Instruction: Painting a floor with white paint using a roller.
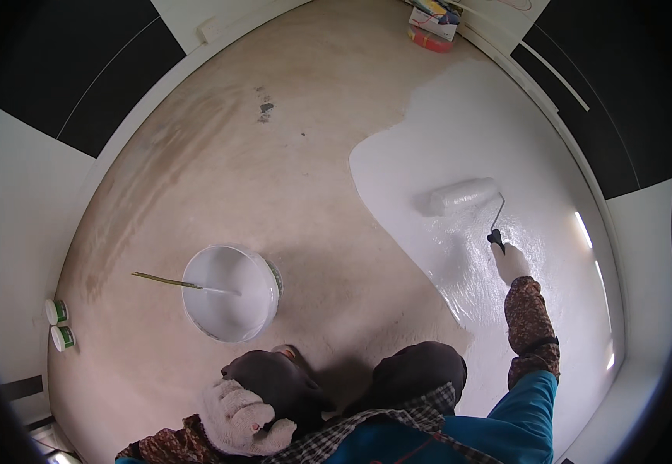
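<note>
Tan floor point(297, 201) spreads around the white bucket point(272, 305), and a glossy white coating point(421, 170) covers the part to the bucket's right, ending in a curving edge.

Nearest, on the bucket's near side, the left grip point(243, 417), in a pale glove, rests on the person's left knee, its fingers loosely curled. Its palm is hidden, so I cannot tell whether it is fully released; it probably steadies the crouching body. To the bucket's near right, the right knee point(415, 375) seems to stay over the tan side, which would keep clothing off the coating.

Well left of the bucket, two small white-and-green tubs point(56, 312) point(63, 338) stand by the wall, likely out of the working path. A stick point(167, 279) leans across the bucket's left rim: its whitened end sits inside, presumably so drips fall back in, while its green end juts out.

Well right of the bucket, the right grip point(512, 263), also gloved, is closed around the black handle point(495, 237) of a paint roller point(463, 196). The roller lies farther off than the bucket, its white sleeve down on the coating; the outstretched arm seems meant to give reach.

Far beyond the bucket, to its right, a white box point(434, 23) sits against a red object point(430, 41) near the wall, apparently stowed away from the coating.
</note>
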The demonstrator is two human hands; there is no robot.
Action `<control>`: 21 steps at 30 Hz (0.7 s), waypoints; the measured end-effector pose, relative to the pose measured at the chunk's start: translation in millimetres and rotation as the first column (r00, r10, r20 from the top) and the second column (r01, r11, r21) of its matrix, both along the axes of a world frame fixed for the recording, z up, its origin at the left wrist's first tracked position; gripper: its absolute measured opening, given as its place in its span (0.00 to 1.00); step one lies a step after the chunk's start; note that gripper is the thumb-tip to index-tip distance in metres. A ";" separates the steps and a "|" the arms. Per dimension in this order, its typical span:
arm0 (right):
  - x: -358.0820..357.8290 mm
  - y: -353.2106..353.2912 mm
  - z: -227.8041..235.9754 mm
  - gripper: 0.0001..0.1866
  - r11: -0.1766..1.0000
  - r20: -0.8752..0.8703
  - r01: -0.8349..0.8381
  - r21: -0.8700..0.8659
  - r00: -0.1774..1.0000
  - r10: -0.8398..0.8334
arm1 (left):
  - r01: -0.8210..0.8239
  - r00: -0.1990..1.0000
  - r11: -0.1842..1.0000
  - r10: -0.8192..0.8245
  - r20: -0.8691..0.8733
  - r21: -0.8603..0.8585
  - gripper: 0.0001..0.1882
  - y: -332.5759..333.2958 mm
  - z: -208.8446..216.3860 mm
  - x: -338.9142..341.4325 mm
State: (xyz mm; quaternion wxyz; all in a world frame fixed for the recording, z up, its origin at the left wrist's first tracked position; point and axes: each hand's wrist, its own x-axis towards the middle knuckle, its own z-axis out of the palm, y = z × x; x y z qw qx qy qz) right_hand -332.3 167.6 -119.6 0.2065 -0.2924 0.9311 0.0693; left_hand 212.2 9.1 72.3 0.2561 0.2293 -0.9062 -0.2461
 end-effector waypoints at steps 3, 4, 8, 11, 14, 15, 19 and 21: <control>-13.5 -50.1 -40.9 0.29 0.967 0.030 0.068 -0.247 0.998 -0.062 | 0.068 0.996 0.995 -0.064 -0.069 0.068 0.19 4.0 3.1 -0.6; -15.5 -71.3 -51.0 0.27 0.913 0.196 0.276 -0.300 0.955 -0.225 | 0.037 0.996 0.996 -0.030 -0.089 0.082 0.18 6.2 4.6 0.9; -20.8 -175.1 -79.0 0.28 0.806 0.334 0.396 -0.441 0.905 -0.262 | -0.002 0.999 0.995 0.006 -0.038 0.099 0.15 15.9 11.1 6.8; -11.4 -230.1 -85.2 0.27 0.838 0.338 0.341 -0.425 0.919 -0.202 | -0.026 0.998 0.998 0.030 -0.063 0.059 0.16 16.4 11.9 8.1; 14.1 -257.1 -74.9 0.27 0.904 0.120 0.151 -0.400 0.986 -0.112 | -0.008 0.995 0.998 0.014 -0.095 0.068 0.16 15.1 10.5 6.9; 26.0 -258.4 -70.0 0.27 0.876 0.336 0.268 -0.400 0.933 -0.133 | -0.029 0.992 0.996 0.040 -0.123 0.090 0.17 13.8 9.6 6.5; 76.4 -262.5 -47.9 0.28 0.939 0.127 0.021 -0.344 0.992 0.025 | -0.009 0.994 0.996 0.018 -0.104 0.083 0.19 12.8 9.0 10.8; 95.2 -256.5 -37.4 0.27 0.960 0.216 0.076 -0.271 0.976 -0.016 | -0.001 0.998 0.997 0.006 -0.063 0.073 0.20 11.8 7.9 16.2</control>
